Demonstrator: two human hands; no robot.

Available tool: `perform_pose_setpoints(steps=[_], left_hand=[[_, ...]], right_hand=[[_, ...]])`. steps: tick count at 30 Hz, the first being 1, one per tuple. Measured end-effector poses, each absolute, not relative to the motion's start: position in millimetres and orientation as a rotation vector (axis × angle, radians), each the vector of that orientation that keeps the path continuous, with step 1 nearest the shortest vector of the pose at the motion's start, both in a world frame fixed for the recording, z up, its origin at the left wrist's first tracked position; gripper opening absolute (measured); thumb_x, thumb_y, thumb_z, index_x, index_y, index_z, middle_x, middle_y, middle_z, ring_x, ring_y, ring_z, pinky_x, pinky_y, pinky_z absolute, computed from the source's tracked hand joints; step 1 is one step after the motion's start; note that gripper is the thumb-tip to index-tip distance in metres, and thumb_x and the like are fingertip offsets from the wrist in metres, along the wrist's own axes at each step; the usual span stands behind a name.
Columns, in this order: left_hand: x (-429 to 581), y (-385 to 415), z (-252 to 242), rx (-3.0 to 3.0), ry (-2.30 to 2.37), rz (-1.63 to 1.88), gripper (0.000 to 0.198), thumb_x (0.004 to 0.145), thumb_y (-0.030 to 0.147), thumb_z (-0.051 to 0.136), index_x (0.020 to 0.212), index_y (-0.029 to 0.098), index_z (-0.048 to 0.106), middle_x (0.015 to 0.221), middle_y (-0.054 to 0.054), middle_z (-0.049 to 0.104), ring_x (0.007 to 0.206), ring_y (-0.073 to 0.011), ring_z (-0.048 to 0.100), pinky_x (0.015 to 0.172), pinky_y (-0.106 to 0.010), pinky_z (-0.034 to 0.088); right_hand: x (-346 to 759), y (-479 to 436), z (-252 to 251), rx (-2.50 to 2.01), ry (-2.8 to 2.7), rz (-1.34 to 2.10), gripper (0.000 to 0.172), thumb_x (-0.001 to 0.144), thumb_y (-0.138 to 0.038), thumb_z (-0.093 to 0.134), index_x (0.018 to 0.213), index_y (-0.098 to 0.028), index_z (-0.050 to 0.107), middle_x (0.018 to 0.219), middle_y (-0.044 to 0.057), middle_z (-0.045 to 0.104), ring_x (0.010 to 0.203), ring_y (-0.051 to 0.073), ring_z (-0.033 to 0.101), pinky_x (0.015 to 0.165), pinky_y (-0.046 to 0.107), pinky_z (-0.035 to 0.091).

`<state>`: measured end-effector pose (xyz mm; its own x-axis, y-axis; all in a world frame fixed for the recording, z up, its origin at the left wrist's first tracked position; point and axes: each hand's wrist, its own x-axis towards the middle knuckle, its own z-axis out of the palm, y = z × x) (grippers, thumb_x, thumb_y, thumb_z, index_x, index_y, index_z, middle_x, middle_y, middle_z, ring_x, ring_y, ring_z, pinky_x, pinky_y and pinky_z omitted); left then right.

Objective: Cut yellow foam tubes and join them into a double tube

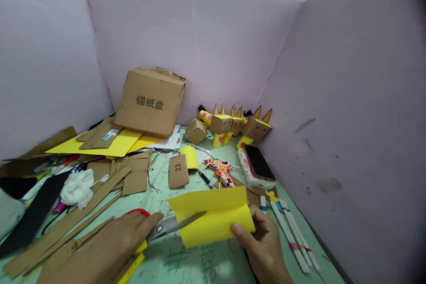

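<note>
Wrapped round the red handle of a pair of scissors [160, 228] is my left hand [116, 239]. One blade lies across a piece of yellow paper [216, 219], with a cut line running in from its left edge. My right hand [264, 239] pinches that paper at its right end, thumb on the near face and fingers behind. The paper is folded or curled, raised a little above the green tabletop. Narrow yellow strips [131, 268] show beside my left wrist. Just beyond the paper lie a cardboard piece marked 23 [178, 171] and a glue gun [219, 171] with a colourful pattern.
Several cardboard-and-yellow-paper animal figures [254, 128] stand at the back right. A large cardboard box [151, 102] leans at the back left above yellow sheets [113, 144]. Cardboard strips [76, 217] and crumpled tissue [77, 187] cover the left. A phone [258, 163] and white markers [293, 235] lie right.
</note>
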<state>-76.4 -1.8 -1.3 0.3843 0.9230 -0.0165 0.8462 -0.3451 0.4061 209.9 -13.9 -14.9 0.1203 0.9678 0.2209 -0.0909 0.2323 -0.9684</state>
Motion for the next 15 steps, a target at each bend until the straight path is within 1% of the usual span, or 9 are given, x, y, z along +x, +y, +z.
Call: perform_pose_setpoints(steps=[3,5,8,12,15], left_hand=[[-79,-3,-6,2.341,1.469,0.183,0.062,0.073,0.007,0.04,0.126,0.039,0.048,0.13,0.001,0.053,0.118,-0.0245,0.049,0.098,-0.038,0.041],[-80,-4,-10,2.343,1.48,0.171,0.06,0.076,0.005,0.035,0.124,0.037,0.05,0.131,0.0,0.052,0.12,-0.0238,0.047,0.099,-0.04,0.039],[-83,-4,-16,2.338,1.44,0.171,0.057,0.078,0.006,0.034,0.124,0.037,0.05,0.128,0.0,0.055,0.116,-0.0203,0.05,0.099,-0.038,0.04],[-82,-2,-18,2.288,1.398,0.241,0.052,0.075,0.009,0.042,0.119,0.033,0.054,0.119,-0.001,0.06,0.107,-0.0206,0.056,0.095,-0.034,0.043],[-79,0,-16,2.243,1.411,0.245,0.049,0.073,0.011,0.044,0.116,0.033,0.056,0.112,0.0,0.064,0.101,-0.0205,0.059,0.09,-0.031,0.045]], right_hand=[[207,-14,-16,-0.987,-1.201,1.0,0.014,0.066,-0.025,0.072,0.064,-0.018,0.061,0.07,0.002,0.062,0.065,0.017,0.057,0.057,0.023,0.045],[205,-14,-17,-0.958,-1.231,0.996,0.015,0.066,-0.024,0.072,0.062,-0.018,0.059,0.075,0.003,0.064,0.07,0.018,0.058,0.059,0.024,0.045],[203,-13,-20,-0.934,-1.257,1.002,0.013,0.067,-0.023,0.071,0.064,-0.019,0.06,0.074,0.002,0.065,0.067,0.017,0.058,0.056,0.023,0.044],[202,-12,-20,-0.902,-1.257,1.015,0.009,0.068,-0.022,0.071,0.067,-0.021,0.061,0.075,0.001,0.065,0.065,0.015,0.057,0.055,0.021,0.043],[202,-12,-21,-0.912,-1.251,1.026,0.009,0.068,-0.022,0.071,0.067,-0.021,0.061,0.078,0.001,0.065,0.066,0.014,0.056,0.056,0.021,0.043]])
